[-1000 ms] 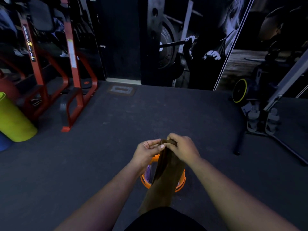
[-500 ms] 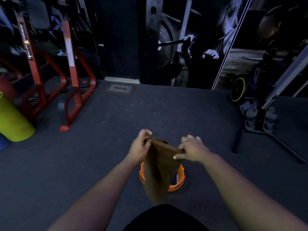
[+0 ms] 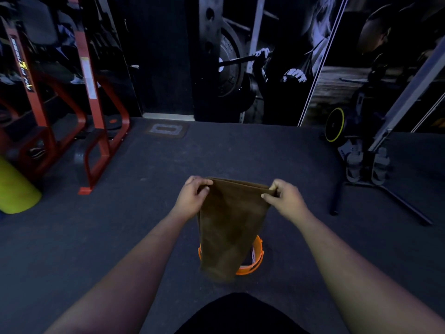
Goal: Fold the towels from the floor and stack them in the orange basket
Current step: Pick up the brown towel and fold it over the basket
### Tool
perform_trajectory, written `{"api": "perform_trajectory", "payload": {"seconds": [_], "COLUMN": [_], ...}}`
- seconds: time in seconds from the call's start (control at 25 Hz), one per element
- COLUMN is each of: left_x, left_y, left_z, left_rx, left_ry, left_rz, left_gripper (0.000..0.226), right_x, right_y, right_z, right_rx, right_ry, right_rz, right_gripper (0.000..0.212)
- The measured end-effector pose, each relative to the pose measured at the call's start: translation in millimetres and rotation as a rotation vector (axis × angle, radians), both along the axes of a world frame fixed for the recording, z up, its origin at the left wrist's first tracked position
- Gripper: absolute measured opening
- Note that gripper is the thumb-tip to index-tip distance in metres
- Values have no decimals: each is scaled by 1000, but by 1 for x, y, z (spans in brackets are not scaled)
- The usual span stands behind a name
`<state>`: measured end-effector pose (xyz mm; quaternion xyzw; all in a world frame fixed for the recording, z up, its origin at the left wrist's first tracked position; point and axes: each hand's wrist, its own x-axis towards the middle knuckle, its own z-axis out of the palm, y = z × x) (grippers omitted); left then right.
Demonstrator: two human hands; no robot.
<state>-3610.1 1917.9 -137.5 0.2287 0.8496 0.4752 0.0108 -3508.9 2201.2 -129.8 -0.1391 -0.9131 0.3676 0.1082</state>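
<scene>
A brown towel (image 3: 228, 227) hangs in the air in front of me, stretched flat along its top edge. My left hand (image 3: 192, 197) pinches its top left corner and my right hand (image 3: 285, 200) pinches its top right corner. Below it on the dark floor stands the orange basket (image 3: 256, 260); the hanging towel hides most of it, so only its right rim and front wall show. What lies inside the basket is mostly hidden.
A red steel rack (image 3: 96, 116) and a yellow-green roller (image 3: 16, 191) stand at the left. At the right are a grey machine frame with a black floor bar (image 3: 375, 169) and a yellow-rimmed wheel (image 3: 334, 125). Dark gym flooring (image 3: 240, 153) stretches ahead.
My hands have moved apart from a close grip, spreading the towel's top edge wide. The towel went from a narrow bunched strip to a flat hanging sheet, held a little higher.
</scene>
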Motion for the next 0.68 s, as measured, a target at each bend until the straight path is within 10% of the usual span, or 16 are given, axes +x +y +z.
{"api": "perform_trajectory", "payload": {"seconds": [0.24,0.48,0.68], "left_x": [-10,-20,-18], "left_y": [3,0,3], "left_z": [12,20,23], "left_rx": [172,250,292], "left_ry": [-134,-257,-225], "left_rz": [149,-153,99], "left_gripper": [48,74,37], "right_x": [-5,0,-1], "right_y": [15,19,8], "right_z": [13,16,24], "right_rx": [-403,-414,-478], "right_ry": [111,165,272], "right_rz": [23,-13,18], "right_gripper": [35,20,13]}}
